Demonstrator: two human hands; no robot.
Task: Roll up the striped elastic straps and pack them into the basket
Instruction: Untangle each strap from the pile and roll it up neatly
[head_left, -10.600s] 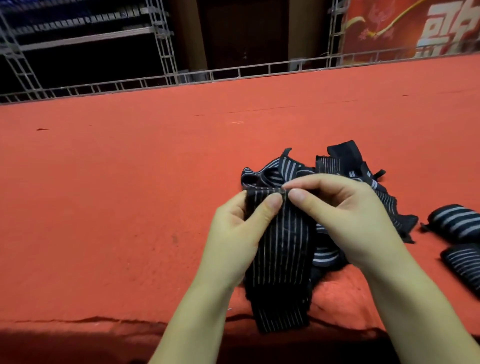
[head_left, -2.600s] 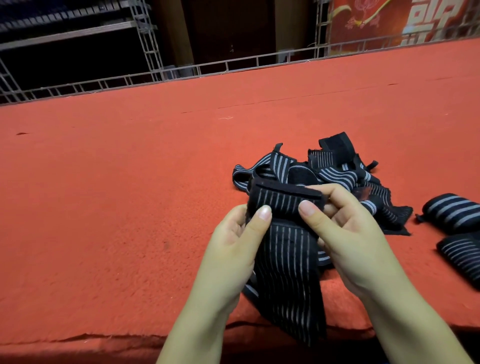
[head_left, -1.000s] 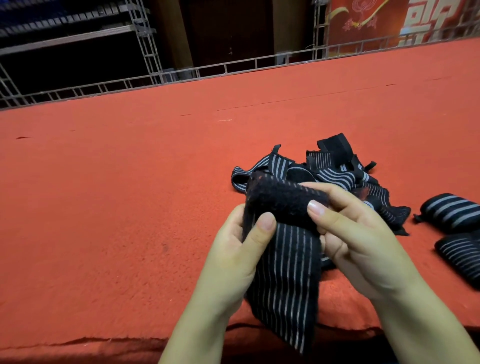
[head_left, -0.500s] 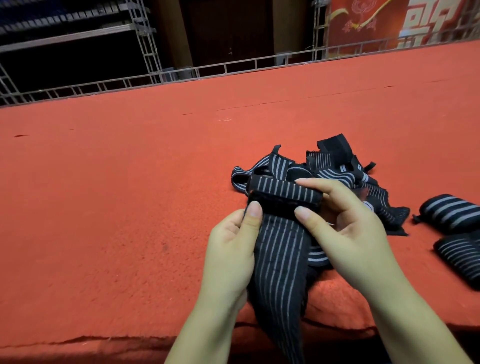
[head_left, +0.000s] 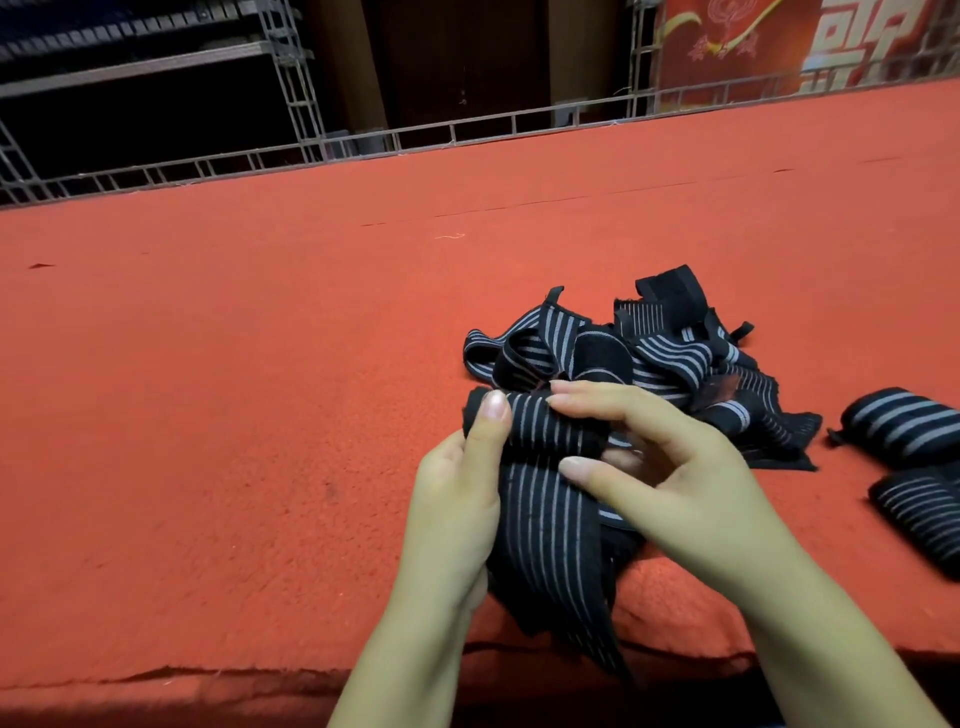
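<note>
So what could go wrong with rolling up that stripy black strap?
The half-made roll of black strap with grey stripes is pinched only by the left hand and right hand; a slip could let it spring open. Its long loose tail hangs over the edge of the red carpeted table and might pull it down. The tangled pile of striped straps lies right behind and could snag.

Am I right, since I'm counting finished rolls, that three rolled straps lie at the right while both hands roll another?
Not quite: the head view shows two rolled straps at the right, one behind the other, not three. Both hands, left and right, do roll another strap.
</note>
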